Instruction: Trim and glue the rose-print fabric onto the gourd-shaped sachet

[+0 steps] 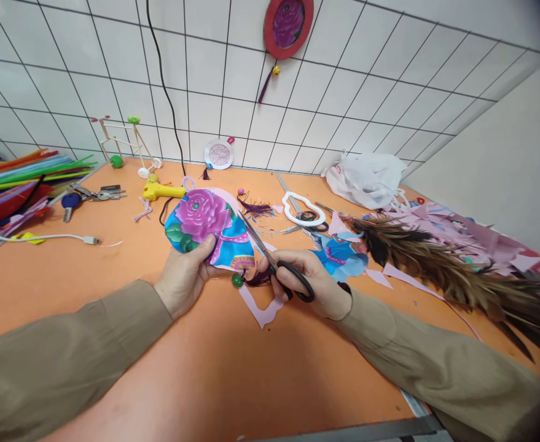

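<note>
My left hand [187, 273] grips the lower left edge of a floral fabric piece [205, 218], its thumb lying on top; the piece is blue with a large pink-purple flower and has a pale pink edge. In my right hand [313, 279] are black-handled scissors [292, 282], their blades pointing up and left along the fabric's right edge. Just below the fabric lie a green bead [237, 280] and a dark purple tassel, partly hidden by my right hand. An angular pink scrap [263, 310] rests on the table under the scissors.
Behind the fabric lies a yellow glue gun [161, 189]. Keys [99, 194] and a white cable [67, 236] are at left. A white scalloped frame [303, 212] overlaps a second pair of scissors. Brown feathers [435, 264], pink scraps and a white plastic bag [365, 178] occupy the right.
</note>
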A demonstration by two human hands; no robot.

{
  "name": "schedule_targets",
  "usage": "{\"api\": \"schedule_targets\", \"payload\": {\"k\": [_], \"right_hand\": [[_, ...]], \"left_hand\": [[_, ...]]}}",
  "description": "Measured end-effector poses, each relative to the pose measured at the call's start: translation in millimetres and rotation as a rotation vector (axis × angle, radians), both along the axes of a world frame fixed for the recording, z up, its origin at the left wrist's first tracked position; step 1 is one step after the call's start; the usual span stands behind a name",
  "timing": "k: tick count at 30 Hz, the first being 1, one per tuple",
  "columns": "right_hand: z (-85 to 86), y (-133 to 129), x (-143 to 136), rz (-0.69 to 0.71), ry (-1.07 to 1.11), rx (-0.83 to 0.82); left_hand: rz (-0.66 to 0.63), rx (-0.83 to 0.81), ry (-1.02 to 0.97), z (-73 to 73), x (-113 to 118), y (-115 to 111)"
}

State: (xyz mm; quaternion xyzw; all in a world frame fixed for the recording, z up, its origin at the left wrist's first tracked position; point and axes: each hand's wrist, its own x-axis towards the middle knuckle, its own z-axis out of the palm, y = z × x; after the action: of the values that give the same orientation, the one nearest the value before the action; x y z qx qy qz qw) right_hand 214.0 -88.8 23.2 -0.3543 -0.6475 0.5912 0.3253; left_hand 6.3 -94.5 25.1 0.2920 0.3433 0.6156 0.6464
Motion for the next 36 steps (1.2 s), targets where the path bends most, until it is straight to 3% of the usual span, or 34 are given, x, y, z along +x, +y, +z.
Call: {"api": "schedule_targets", "payload": {"k": [18, 36], "right_hand": [[1.5, -0.3, -0.5, -0.015, -0.035, -0.014], [2.4, -2.5, -2.0, -0.039, -0.038, -0.048]], "left_hand": [[-0.025, 0.021, -0.006, -4.9, -2.3, 1.6], [0.04, 0.037, 0.015, -3.9, -2.0, 4.9]]}}
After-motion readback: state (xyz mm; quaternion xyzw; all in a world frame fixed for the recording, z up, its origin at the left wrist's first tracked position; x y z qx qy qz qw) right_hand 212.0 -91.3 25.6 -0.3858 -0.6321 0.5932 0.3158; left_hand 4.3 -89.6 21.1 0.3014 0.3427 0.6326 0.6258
